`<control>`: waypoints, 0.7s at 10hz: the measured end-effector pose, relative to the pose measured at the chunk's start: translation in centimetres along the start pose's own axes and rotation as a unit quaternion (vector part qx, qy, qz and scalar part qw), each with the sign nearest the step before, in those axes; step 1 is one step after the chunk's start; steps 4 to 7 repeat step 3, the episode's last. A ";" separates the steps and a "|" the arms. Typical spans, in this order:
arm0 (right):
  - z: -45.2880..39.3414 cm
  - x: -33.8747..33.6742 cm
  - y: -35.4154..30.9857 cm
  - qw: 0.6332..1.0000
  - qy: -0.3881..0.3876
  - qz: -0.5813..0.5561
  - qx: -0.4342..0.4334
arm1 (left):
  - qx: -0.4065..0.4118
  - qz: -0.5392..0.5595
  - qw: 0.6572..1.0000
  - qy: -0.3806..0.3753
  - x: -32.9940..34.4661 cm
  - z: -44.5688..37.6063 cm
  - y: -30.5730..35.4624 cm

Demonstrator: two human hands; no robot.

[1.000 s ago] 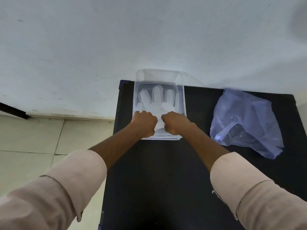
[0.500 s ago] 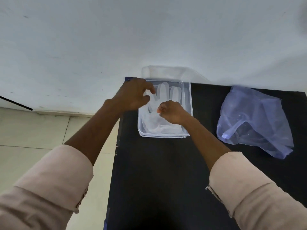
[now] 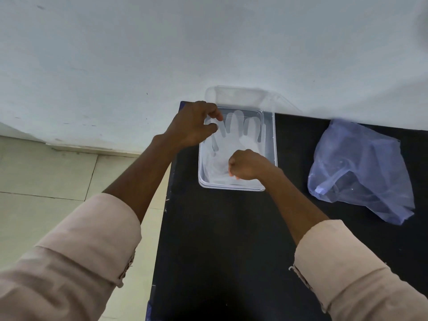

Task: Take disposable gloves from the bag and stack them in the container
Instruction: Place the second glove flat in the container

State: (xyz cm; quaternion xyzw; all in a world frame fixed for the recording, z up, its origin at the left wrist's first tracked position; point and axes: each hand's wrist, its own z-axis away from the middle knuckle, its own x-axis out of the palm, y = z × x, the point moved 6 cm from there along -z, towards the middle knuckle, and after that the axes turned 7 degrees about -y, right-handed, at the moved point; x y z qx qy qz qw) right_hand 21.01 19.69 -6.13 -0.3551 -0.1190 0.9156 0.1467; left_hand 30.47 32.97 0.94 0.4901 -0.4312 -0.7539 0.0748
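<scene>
A clear plastic container point(image 3: 269, 144) stands at the far left corner of the black table point(image 3: 231, 239), its open lid leaning on the wall. A translucent white disposable glove point(image 3: 236, 133) lies flat inside, fingers pointing to the wall. My left hand point(image 3: 192, 126) is at the container's far left corner, thumb and forefinger pinched on the glove's outer finger. My right hand point(image 3: 246, 164) is a closed fist pressing on the glove's cuff near the front of the container. The bluish plastic bag point(image 3: 361, 167) lies crumpled to the right.
A white wall point(image 3: 208, 42) rises directly behind the table. Tiled floor point(image 3: 46, 177) lies to the left, past the table's left edge. My two sleeves fill the lower corners of the view.
My left hand moved from the glove's cuff up to the container's far left corner and pinched a glove finger. My right hand stayed on the cuff, shifting slightly.
</scene>
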 end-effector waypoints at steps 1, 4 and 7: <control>0.1 1.7 0.0 0.995 -0.097 0.028 -0.004 | 0.002 0.007 1.000 -0.005 0.3 -0.1 0.3; 2.5 -1.5 -0.7 0.998 0.015 -0.052 -0.028 | -0.006 0.078 0.997 0.004 0.4 0.7 2.7; 2.5 -1.5 -0.7 0.998 0.015 -0.052 -0.028 | -0.006 0.078 0.997 0.004 0.4 0.7 2.7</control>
